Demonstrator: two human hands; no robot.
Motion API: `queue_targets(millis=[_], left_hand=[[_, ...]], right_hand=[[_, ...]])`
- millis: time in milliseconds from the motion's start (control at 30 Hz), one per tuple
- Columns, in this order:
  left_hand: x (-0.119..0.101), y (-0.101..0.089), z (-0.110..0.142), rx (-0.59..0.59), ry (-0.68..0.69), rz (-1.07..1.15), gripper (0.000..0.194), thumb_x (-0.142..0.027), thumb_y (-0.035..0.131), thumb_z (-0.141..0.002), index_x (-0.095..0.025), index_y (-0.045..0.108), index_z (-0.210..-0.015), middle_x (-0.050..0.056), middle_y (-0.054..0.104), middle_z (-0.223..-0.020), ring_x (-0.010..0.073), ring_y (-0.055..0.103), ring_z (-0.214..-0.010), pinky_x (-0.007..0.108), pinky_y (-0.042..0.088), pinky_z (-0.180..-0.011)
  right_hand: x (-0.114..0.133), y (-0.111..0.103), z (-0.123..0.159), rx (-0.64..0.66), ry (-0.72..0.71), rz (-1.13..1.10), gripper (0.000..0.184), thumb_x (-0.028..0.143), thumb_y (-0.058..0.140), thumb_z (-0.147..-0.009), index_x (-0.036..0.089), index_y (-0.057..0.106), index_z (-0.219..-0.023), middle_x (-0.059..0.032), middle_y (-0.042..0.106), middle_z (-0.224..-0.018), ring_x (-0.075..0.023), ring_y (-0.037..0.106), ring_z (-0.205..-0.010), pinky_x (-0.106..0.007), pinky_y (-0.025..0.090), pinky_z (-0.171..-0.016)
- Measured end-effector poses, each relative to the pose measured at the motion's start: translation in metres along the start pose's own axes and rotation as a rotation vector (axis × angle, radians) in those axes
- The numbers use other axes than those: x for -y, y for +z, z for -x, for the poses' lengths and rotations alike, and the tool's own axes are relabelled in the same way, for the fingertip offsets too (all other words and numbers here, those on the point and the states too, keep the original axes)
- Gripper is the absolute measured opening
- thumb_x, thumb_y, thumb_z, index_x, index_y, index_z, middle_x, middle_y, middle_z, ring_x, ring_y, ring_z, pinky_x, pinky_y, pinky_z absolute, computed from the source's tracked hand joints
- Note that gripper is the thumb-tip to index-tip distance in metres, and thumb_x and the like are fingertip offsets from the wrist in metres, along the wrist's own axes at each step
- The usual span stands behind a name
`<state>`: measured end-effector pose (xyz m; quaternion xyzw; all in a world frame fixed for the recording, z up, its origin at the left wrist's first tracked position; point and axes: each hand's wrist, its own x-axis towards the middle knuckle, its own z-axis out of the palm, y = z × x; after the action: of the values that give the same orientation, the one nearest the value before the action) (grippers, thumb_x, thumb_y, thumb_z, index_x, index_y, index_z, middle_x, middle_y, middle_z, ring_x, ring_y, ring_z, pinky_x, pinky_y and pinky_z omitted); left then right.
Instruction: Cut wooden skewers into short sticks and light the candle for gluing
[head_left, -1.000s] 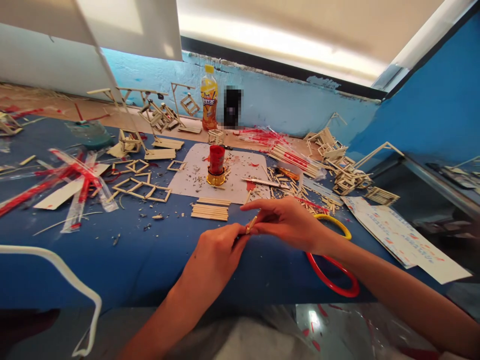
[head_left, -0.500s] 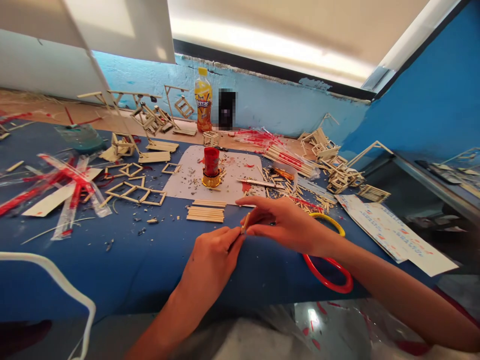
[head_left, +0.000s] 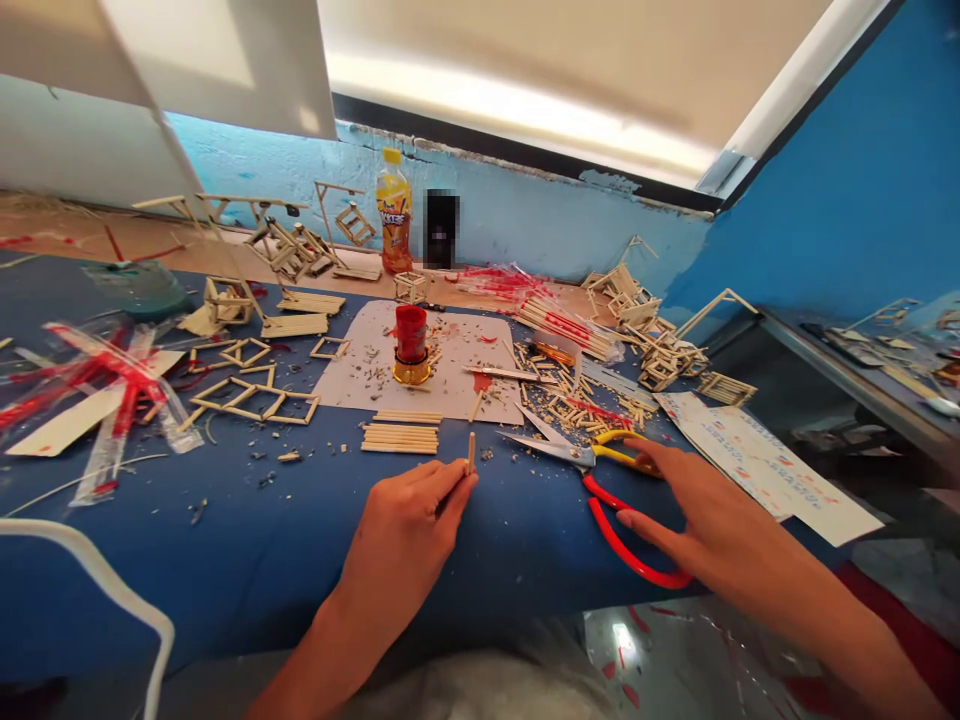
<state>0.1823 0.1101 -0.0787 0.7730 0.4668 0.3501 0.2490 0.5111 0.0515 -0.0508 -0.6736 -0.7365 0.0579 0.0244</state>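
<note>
Left hand (head_left: 405, 520) pinches short wooden stick (head_left: 471, 452), nearly upright above thumb and forefinger. Right hand (head_left: 705, 505) spread at scissors (head_left: 574, 455), thumb by red handle (head_left: 616, 540), fingers by yellow handle (head_left: 613, 455).

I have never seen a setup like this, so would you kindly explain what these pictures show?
There is no machine here: these are a person's own bare hands, and every picture comes from one head-worn camera looking forward and down. The left hand pinches a small stick; the right hand, fingers spread, is at the handle end of open scissors. On the blue table lie a row of sticks, stick frames and a pale sheet, on which stands a red cup-like object.
</note>
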Motion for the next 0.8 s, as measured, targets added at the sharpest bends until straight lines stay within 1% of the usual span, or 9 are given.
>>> queue_targets(millis=[133,267,367,467,533,567,667,733,800], left_hand=[[-0.007,-0.015,-0.002,0.060,-0.032,0.089,0.023,-0.021,0.062,-0.100,-0.021,0.071,-0.079,-0.008,0.066,-0.064,0.0068,0.060,-0.055,0.018,0.042,-0.057],[-0.014,-0.027,-0.002,0.139,-0.112,0.258,0.027,-0.026,0.061,-0.100,-0.020,0.070,-0.075,-0.007,0.067,-0.065,0.0076,0.060,-0.058,0.017,0.043,-0.056],[-0.016,-0.032,-0.002,0.177,-0.133,0.336,0.026,-0.026,0.061,-0.099,-0.020,0.069,-0.075,-0.007,0.068,-0.069,0.0080,0.063,-0.061,0.018,0.045,-0.058],[-0.017,-0.035,-0.001,0.156,-0.106,0.273,0.027,-0.025,0.060,-0.100,-0.020,0.068,-0.075,-0.007,0.068,-0.068,0.0076,0.063,-0.061,0.018,0.044,-0.058],[-0.017,-0.037,-0.002,0.104,-0.051,0.148,0.026,-0.024,0.060,-0.101,-0.020,0.068,-0.076,-0.008,0.068,-0.067,0.0076,0.062,-0.059,0.020,0.043,-0.057],[-0.018,-0.039,-0.002,0.069,-0.008,0.078,0.024,-0.022,0.061,-0.100,-0.020,0.069,-0.077,-0.008,0.068,-0.067,0.0078,0.062,-0.058,0.021,0.043,-0.057],[-0.025,-0.043,-0.005,-0.027,0.134,-0.121,0.020,-0.016,0.063,-0.097,-0.019,0.071,-0.079,-0.006,0.070,-0.069,0.0105,0.065,-0.058,0.024,0.044,-0.058],[-0.033,-0.045,-0.007,-0.061,0.205,-0.225,0.020,-0.014,0.061,-0.097,-0.018,0.071,-0.081,-0.004,0.071,-0.070,0.0138,0.067,-0.058,0.027,0.046,-0.058],[-0.042,-0.047,-0.009,-0.090,0.261,-0.313,0.021,-0.011,0.057,-0.098,-0.017,0.072,-0.084,-0.001,0.072,-0.071,0.0166,0.067,-0.056,0.030,0.047,-0.055]], right_hand=[[-0.007,0.006,-0.012,0.040,0.034,-0.130,0.069,0.059,0.060,-0.095,0.033,0.034,-0.153,-0.0077,0.053,-0.149,-0.0313,0.051,-0.138,-0.053,0.044,-0.115],[-0.006,0.014,-0.018,0.031,0.077,-0.254,0.071,0.050,0.065,-0.089,0.028,0.037,-0.150,-0.0104,0.049,-0.151,-0.0327,0.047,-0.141,-0.054,0.040,-0.118],[-0.001,0.020,-0.018,-0.033,0.160,-0.302,0.077,0.039,0.072,-0.079,0.027,0.039,-0.148,-0.0119,0.054,-0.144,-0.0334,0.054,-0.134,-0.053,0.043,-0.115],[0.001,0.022,-0.011,-0.095,0.239,-0.475,0.077,0.037,0.074,-0.076,0.029,0.042,-0.145,-0.0099,0.060,-0.127,-0.0313,0.063,-0.119,-0.049,0.050,-0.106],[0.001,0.021,-0.004,-0.100,0.251,-0.730,0.076,0.041,0.076,-0.078,0.031,0.043,-0.146,-0.0076,0.060,-0.118,-0.0267,0.066,-0.105,-0.041,0.055,-0.094],[0.001,0.021,-0.001,-0.097,0.244,-0.871,0.077,0.045,0.077,-0.078,0.031,0.044,-0.146,-0.0061,0.059,-0.112,-0.0232,0.066,-0.093,-0.036,0.057,-0.083],[0.007,0.018,0.004,-0.071,0.161,-1.195,0.086,0.067,0.082,-0.067,0.033,0.052,-0.140,-0.0016,0.054,-0.093,-0.0135,0.052,-0.060,-0.027,0.045,-0.052],[0.017,0.015,0.005,-0.040,0.103,-1.259,0.090,0.082,0.077,-0.060,0.033,0.058,-0.134,-0.0015,0.054,-0.087,-0.0117,0.044,-0.051,-0.028,0.040,-0.046],[0.030,0.011,0.008,-0.014,0.073,-1.232,0.092,0.089,0.069,-0.061,0.033,0.062,-0.133,-0.0049,0.060,-0.089,-0.0148,0.050,-0.052,-0.032,0.045,-0.047]])
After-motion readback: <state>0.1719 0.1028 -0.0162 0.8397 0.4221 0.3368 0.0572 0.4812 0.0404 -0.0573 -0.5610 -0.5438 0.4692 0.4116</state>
